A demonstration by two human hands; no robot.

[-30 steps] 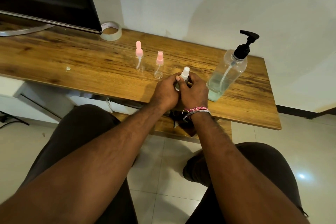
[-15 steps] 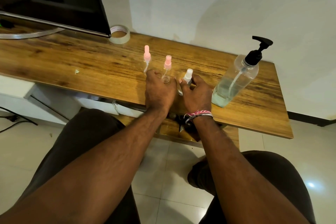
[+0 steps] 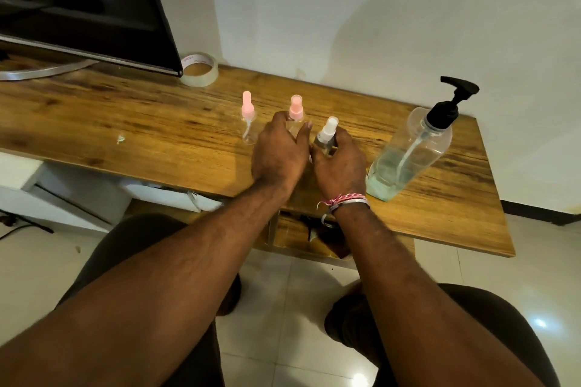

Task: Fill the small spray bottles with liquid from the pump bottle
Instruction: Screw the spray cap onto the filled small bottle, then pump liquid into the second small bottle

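Two hands engaged: right hand [image 3: 338, 166] fingers curled round white-capped bottle [image 3: 327, 135], left hand [image 3: 279, 151] fingers closing on pink-capped bottle [image 3: 295, 116] (grip low, keep upright)

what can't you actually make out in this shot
- Head view: lower body of the middle pink-capped spray bottle, hidden behind the left hand; whether the fingers grip it is unclear.
- Base of the white-capped spray bottle, covered by the right hand.
- Liquid level in any small bottle: too small and clear.
- Monitor: cut off by the top-left edge.
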